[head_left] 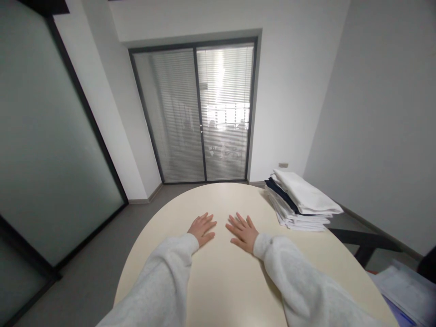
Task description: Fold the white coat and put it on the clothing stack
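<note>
Both hands, the left hand (pixel 202 228) and right hand (pixel 243 232), lie flat and released on the bare bench (pixel 221 281), grasping nothing, while the stack of folded cloths (pixel 299 200) at right of centre sits untouched, so nothing appears begun.

This is a small office meeting room. A rounded pale bench (pixel 221 281) fills the middle, bare white walls close it in, and a frosted glass partition (pixel 51 150) with a dark frame runs along the left. Straight ahead, glass doors (pixel 200 118) with slatted blinds look through to another room where people sit, and papers (pixel 405 286) lie at the lower right.
</note>
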Demonstrator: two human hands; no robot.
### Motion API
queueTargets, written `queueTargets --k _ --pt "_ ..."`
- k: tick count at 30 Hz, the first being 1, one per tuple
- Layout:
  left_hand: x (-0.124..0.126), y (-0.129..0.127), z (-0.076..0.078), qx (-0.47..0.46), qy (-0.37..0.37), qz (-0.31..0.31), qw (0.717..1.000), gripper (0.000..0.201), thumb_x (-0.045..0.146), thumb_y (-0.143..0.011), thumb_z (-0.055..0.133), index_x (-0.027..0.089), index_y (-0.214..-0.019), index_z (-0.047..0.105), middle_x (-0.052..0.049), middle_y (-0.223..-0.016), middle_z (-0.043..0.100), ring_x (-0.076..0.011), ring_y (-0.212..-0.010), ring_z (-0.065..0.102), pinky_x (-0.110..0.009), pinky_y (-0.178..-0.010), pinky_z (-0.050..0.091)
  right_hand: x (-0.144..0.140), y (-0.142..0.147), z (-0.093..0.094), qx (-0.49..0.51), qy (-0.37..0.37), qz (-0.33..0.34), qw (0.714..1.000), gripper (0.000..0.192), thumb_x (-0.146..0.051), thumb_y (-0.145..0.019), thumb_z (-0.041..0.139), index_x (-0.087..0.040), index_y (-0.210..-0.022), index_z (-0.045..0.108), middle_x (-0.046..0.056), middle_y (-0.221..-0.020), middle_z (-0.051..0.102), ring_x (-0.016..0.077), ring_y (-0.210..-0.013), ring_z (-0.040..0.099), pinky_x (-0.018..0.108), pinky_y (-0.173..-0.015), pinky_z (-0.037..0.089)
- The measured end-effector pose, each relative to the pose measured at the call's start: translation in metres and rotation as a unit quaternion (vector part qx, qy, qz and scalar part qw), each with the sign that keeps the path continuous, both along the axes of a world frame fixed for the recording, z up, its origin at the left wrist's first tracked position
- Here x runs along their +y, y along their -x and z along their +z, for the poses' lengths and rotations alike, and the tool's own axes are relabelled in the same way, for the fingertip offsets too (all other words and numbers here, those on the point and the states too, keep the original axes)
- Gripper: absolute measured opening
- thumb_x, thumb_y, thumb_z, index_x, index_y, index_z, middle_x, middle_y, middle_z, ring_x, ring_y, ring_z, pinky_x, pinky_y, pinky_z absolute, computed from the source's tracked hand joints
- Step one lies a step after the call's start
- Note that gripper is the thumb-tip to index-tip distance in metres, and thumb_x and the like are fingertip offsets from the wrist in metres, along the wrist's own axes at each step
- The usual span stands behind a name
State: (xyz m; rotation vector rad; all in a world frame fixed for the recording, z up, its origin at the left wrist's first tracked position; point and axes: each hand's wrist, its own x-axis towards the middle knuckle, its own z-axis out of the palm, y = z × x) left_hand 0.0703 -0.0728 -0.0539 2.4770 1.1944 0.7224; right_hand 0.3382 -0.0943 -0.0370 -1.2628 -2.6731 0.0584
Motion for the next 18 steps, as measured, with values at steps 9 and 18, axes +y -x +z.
queueTargets --k 9,18 --pt "-0.0008 -0.0021 -0.0042 0.037 0.035 -0.016 0.999 0.048 0.05 -0.079 0.051 0.036 -0.125 0.048 -0.002 -0.138 0.039 -0.0246 -0.131 0.026 -0.048 -0.107 0.005 0.0058 -0.005 -0.0035 -0.012 0.084 -0.019 0.996 0.065 -0.065 -0.082 0.028 -0.034 -0.139 0.024 0.003 -0.148 0.015 0.0334 -0.134 0.006 0.061 -0.101 0.003" --pt "-0.0006 -0.0007 -0.0052 0.054 0.028 -0.019 0.998 0.05 0.053 -0.08 0.048 0.036 -0.127 0.045 -0.001 -0.14 0.037 -0.024 -0.132 0.025 -0.047 -0.108 0.005 0.0051 -0.0044 -0.0034 -0.007 0.09 -0.021 0.996 0.067 -0.067 -0.08 0.028 -0.034 -0.139 0.026 0.003 -0.148 0.015 0.0337 -0.134 0.006 0.062 -0.101 0.003"
